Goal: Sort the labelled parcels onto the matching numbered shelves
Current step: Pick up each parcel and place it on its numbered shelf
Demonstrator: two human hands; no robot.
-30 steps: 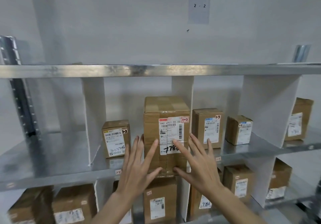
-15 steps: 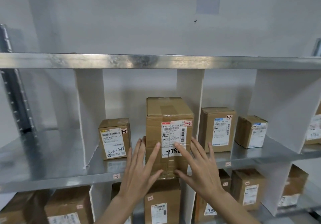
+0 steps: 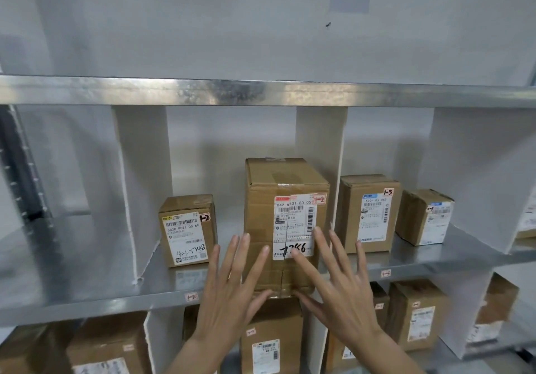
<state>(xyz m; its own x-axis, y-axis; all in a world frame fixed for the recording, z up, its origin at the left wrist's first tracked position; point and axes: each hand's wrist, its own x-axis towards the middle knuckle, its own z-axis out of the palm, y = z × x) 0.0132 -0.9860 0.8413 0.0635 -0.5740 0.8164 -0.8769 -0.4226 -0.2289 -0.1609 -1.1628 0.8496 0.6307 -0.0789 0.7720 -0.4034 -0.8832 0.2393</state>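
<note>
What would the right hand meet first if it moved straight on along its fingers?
Probably the front face of the tall parcel: the right hand points at its label, though contact is unclear.

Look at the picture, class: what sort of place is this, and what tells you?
Probably a parcel sorting or storage room. Metal shelves are split by white dividers, cardboard parcels carry barcode labels, and small tags such as 1-2 number the bays.

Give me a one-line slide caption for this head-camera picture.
Both open hands, left and right, press the tall brown cardboard parcel tagged 1-2 into the metal shelf bay marked 1-2.
</note>
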